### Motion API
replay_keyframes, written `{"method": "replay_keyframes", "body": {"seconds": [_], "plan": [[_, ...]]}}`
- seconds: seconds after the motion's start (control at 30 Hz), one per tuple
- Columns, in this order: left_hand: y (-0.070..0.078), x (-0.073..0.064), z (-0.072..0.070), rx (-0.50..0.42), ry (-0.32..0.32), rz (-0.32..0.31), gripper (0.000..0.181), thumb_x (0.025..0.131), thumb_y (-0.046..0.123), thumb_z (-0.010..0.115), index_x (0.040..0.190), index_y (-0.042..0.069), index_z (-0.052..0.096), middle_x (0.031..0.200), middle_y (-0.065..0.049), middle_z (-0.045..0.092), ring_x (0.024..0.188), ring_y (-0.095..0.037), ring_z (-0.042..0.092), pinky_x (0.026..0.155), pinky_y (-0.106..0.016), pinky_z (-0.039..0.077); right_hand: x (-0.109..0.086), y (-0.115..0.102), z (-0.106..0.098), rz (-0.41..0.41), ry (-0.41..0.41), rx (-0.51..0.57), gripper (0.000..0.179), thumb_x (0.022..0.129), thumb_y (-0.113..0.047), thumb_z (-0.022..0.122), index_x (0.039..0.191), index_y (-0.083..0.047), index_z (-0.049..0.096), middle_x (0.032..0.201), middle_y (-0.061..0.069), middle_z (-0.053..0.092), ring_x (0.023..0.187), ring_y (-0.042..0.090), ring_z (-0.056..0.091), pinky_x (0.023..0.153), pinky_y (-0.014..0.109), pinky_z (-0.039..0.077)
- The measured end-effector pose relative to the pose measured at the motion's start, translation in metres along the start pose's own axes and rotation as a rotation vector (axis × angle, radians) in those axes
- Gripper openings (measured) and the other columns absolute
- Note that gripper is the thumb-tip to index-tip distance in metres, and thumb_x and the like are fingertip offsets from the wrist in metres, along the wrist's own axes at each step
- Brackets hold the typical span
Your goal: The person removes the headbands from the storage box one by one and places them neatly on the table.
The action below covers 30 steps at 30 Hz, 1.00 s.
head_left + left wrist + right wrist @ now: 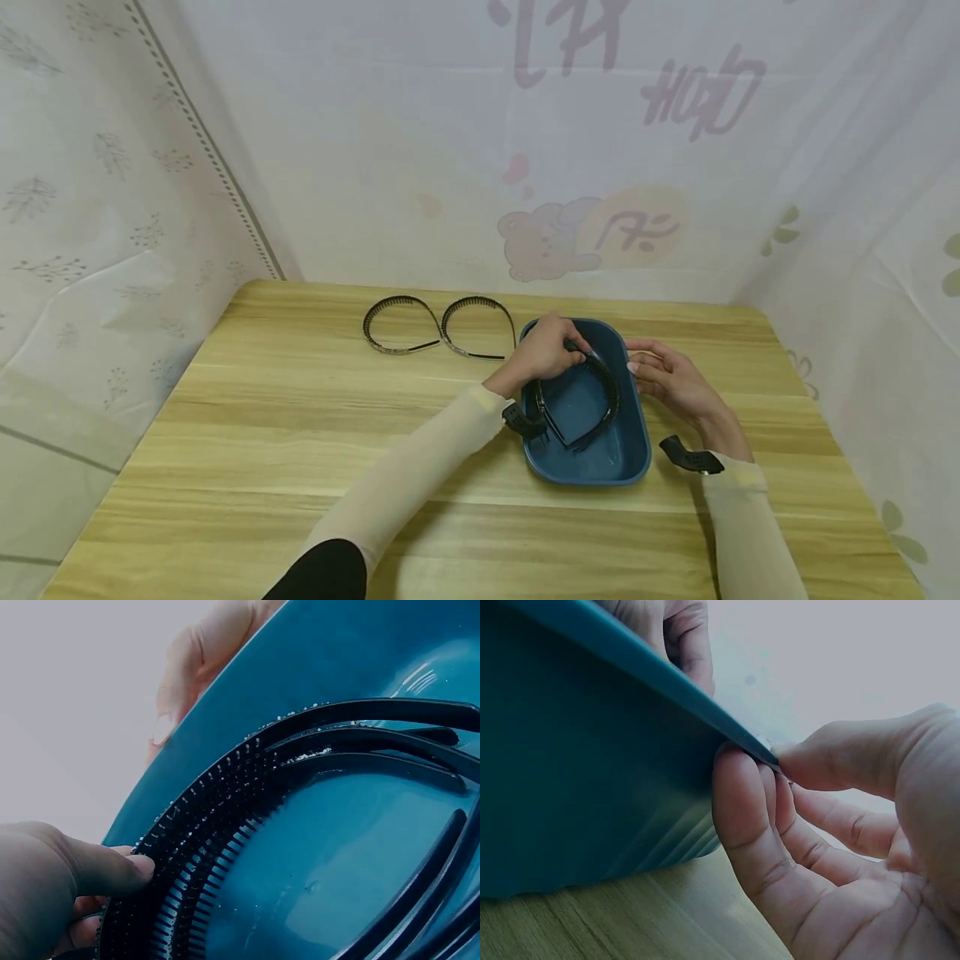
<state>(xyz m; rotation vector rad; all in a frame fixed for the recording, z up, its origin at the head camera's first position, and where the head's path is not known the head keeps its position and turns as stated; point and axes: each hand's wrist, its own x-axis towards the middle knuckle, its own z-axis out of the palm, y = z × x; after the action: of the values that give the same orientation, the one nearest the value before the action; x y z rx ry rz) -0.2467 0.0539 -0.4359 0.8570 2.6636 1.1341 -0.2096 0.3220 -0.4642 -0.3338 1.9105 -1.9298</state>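
Observation:
A blue plastic basin point(573, 402) sits toward the right of the table, with several black toothed headbands point(612, 404) inside it. My left hand point(543, 350) reaches over its left rim. In the left wrist view, that thumb and fingers pinch the toothed part of the stacked headbands point(225, 787), whose arms spread over the basin floor. My right hand point(675, 383) is at the right side of the basin. Thumb and fingertips pinch the basin rim point(682, 690) in the right wrist view.
Two more toothed headbands lie side by side on the table, a left one point(402, 298) and a right one point(477, 299), left of the basin. The wood-grain table point(300, 433) ends at printed cloth hangings point(375, 167) at the back and both sides.

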Motion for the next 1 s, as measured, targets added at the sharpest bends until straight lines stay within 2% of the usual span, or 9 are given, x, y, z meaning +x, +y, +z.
{"method": "replay_keyframes", "body": {"seconds": [0.07, 0.13, 0.33, 0.53, 0.73, 0.87, 1.0], "plan": [[0.000, -0.001, 0.000, 0.008, 0.004, 0.000, 0.012, 0.095, 0.011, 0.073, 0.103, 0.012, 0.083, 0.111, -0.003, 0.075, 0.107, -0.019, 0.062, 0.084, -0.025, 0.047, 0.000, 0.000, 0.000, 0.000, 0.002, -0.001, 0.050, 0.105, -0.009, 0.057, 0.150, 0.004, 0.039, 0.108, 0.001, 0.071, 0.095, 0.010, 0.070, 0.081, 0.025, 0.061], [0.000, -0.001, 0.000, 0.002, 0.005, 0.003, 0.013, 0.096, 0.012, 0.073, 0.103, 0.013, 0.083, 0.111, -0.002, 0.075, 0.110, -0.018, 0.061, 0.088, -0.025, 0.046, 0.000, 0.000, 0.000, 0.000, 0.001, 0.001, 0.050, 0.105, -0.008, 0.057, 0.150, 0.004, 0.039, 0.108, 0.000, 0.071, 0.095, 0.011, 0.070, 0.080, 0.025, 0.061], [-0.002, -0.002, 0.000, -0.066, 0.024, -0.003, 0.015, 0.098, 0.013, 0.070, 0.106, 0.015, 0.082, 0.112, 0.000, 0.076, 0.087, -0.013, 0.061, 0.070, -0.021, 0.041, 0.001, 0.001, -0.001, 0.001, -0.005, -0.002, 0.048, 0.106, -0.007, 0.056, 0.150, 0.003, 0.039, 0.108, -0.001, 0.071, 0.094, 0.010, 0.071, 0.080, 0.025, 0.061], [-0.004, -0.005, 0.002, -0.192, 0.120, -0.048, 0.014, 0.097, 0.015, 0.071, 0.104, 0.018, 0.083, 0.107, 0.002, 0.077, 0.092, -0.007, 0.067, 0.074, -0.017, 0.049, 0.002, 0.002, -0.001, 0.006, -0.006, -0.002, 0.049, 0.106, -0.007, 0.056, 0.150, 0.003, 0.039, 0.107, -0.002, 0.071, 0.094, 0.010, 0.071, 0.080, 0.025, 0.061], [-0.006, -0.008, 0.004, -0.305, 0.214, -0.041, 0.011, 0.096, 0.015, 0.074, 0.100, 0.019, 0.083, 0.099, 0.002, 0.077, 0.075, -0.006, 0.063, 0.064, -0.018, 0.049, 0.001, 0.002, -0.001, -0.001, -0.006, -0.019, 0.047, 0.106, -0.007, 0.055, 0.150, 0.002, 0.039, 0.106, -0.002, 0.070, 0.093, 0.009, 0.070, 0.079, 0.025, 0.061], [-0.008, -0.009, 0.004, -0.348, 0.248, -0.027, 0.010, 0.095, 0.015, 0.075, 0.101, 0.017, 0.082, 0.093, 0.001, 0.075, 0.069, -0.006, 0.060, 0.062, -0.018, 0.048, 0.001, 0.002, -0.002, -0.001, -0.009, -0.022, 0.046, 0.106, -0.008, 0.055, 0.149, 0.000, 0.041, 0.108, -0.002, 0.071, 0.094, 0.010, 0.071, 0.081, 0.026, 0.061], [-0.009, -0.011, 0.001, -0.393, 0.259, -0.013, 0.012, 0.095, 0.015, 0.074, 0.104, 0.015, 0.082, 0.091, -0.002, 0.074, 0.071, -0.011, 0.060, 0.063, -0.020, 0.048, 0.001, 0.003, -0.002, 0.006, -0.001, -0.022, 0.045, 0.106, -0.009, 0.056, 0.148, -0.003, 0.043, 0.108, -0.002, 0.071, 0.094, 0.010, 0.071, 0.081, 0.025, 0.061]]}}
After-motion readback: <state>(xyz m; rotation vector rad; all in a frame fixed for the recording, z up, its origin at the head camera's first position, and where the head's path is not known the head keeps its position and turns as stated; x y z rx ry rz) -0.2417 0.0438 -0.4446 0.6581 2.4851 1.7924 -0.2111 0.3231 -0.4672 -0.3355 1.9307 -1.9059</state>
